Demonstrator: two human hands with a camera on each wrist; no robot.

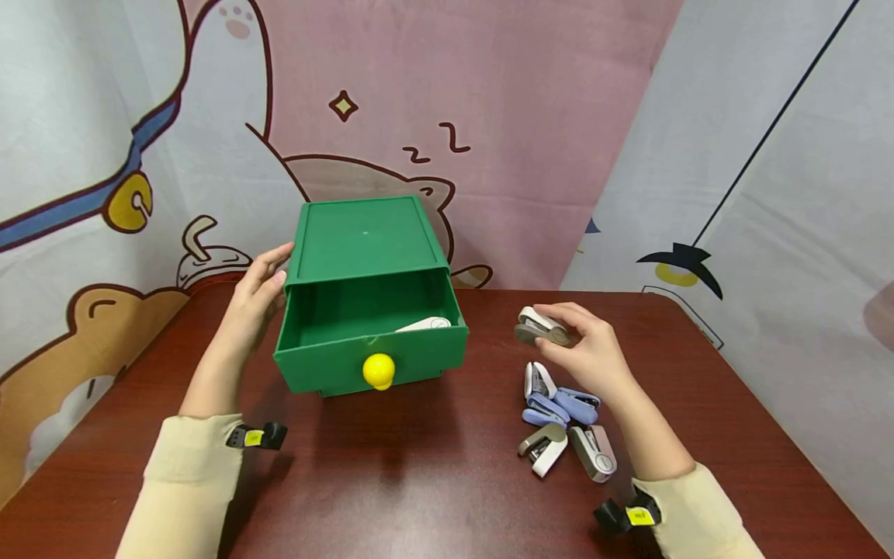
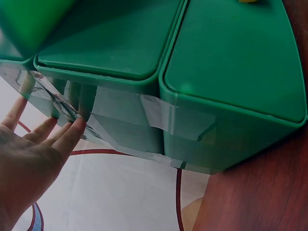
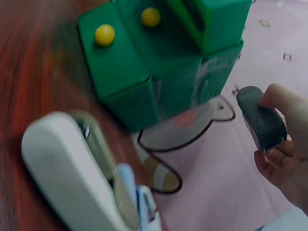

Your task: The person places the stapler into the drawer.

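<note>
In the head view my right hand point(image 1: 587, 349) pinches a grey and white mini stapler point(image 1: 541, 327) above the table. The right wrist view shows the dark underside of that stapler point(image 3: 260, 118) between thumb and fingers. My left hand point(image 1: 258, 291) touches the left side of a green drawer cabinet point(image 1: 363, 237) with extended fingers; in the left wrist view, its fingertips point(image 2: 77, 126) lie against the taped side wall. The cabinet's top drawer point(image 1: 314, 371), with a yellow knob point(image 1: 379, 370), is pulled out. Inside it a white stapler point(image 1: 427, 324) lies at the right, partly hidden by the drawer front.
Below my right hand several staplers lie clustered: a white one point(image 1: 538, 380), blue ones point(image 1: 578, 405), a grey and white one point(image 1: 545, 449) and a grey and pink one point(image 1: 594, 453). A printed curtain point(image 1: 524, 155) hangs behind the brown table point(image 1: 398, 497).
</note>
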